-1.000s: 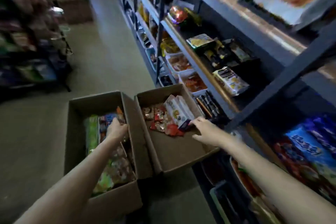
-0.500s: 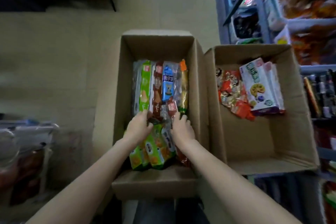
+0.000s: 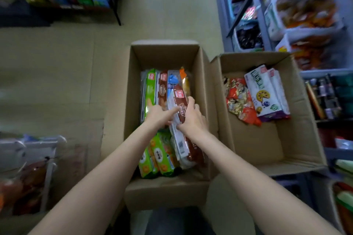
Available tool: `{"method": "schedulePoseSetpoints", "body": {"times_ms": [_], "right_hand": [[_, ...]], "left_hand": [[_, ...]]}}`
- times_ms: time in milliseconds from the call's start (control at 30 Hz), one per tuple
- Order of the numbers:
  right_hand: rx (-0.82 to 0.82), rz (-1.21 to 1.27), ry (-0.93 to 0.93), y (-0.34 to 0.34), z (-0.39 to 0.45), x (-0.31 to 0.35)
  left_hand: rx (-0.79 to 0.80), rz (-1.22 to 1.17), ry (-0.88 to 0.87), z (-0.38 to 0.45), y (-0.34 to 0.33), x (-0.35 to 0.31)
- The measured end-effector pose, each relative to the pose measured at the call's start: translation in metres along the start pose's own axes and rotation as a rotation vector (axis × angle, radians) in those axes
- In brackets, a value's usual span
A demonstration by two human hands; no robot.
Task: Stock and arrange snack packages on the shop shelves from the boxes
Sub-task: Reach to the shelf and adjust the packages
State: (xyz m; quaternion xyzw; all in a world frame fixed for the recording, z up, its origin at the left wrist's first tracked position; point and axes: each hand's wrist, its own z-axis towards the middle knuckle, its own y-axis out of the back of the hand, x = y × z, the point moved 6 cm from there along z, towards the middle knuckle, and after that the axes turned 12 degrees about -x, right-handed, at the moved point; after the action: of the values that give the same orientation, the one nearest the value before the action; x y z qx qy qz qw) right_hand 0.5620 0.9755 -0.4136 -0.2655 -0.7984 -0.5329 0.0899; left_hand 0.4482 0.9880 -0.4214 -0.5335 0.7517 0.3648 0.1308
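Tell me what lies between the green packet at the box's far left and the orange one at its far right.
In the head view: a brown packet and a blue packet, side by side.

Matt brown cardboard boxes, glossy plastic snack wrappers, seemingly painted-metal shelving

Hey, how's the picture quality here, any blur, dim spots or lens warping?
Head view: dim overall; the shelves at top right are smeared by motion blur; the left box and the right hand on the brown packet stay fairly sharp; wide-angle warping stretches the forearms.

Right hand grips brown packet over box.
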Motion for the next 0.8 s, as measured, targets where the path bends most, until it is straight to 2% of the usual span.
{"method": "schedulePoseSetpoints", "body": {"times_ms": [67,167,233,367,467,533,633,700,800], "right_hand": [[-0.121,-0.001,0.104,0.057,-0.013,0.012],[-0.388,-0.149,0.281,0.139,-0.052,0.014],[-0.528,-0.180,0.337,0.178,-0.087,-0.001],[-0.652,-0.143,0.374,0.225,-0.166,-0.057],[-0.772,-0.237,0.429,0.251,-0.230,-0.097],[-0.865,-0.331,0.434,0.268,-0.270,-0.120],[-0.935,-0.421,0.470,0.295,-0.328,-0.150],[-0.925,-0.335,0.462,0.326,-0.368,-0.172],[-0.989,-0.059,0.211,0.392,-0.435,-0.216]], "left_hand": [[-0.012,-0.056,-0.071,-0.027,0.000,-0.043],[0.086,-0.156,-0.160,-0.076,-0.016,-0.099],[0.130,-0.177,-0.200,-0.116,-0.032,-0.121],[0.215,-0.277,-0.308,-0.206,-0.073,-0.134],[0.356,-0.296,-0.340,-0.271,-0.107,-0.130],[0.437,-0.344,-0.349,-0.315,-0.128,-0.129],[0.469,-0.411,-0.421,-0.374,-0.152,-0.136],[0.507,-0.415,-0.495,-0.411,-0.163,-0.143],[0.667,-0.359,-0.601,-0.463,-0.177,-0.162]]}}
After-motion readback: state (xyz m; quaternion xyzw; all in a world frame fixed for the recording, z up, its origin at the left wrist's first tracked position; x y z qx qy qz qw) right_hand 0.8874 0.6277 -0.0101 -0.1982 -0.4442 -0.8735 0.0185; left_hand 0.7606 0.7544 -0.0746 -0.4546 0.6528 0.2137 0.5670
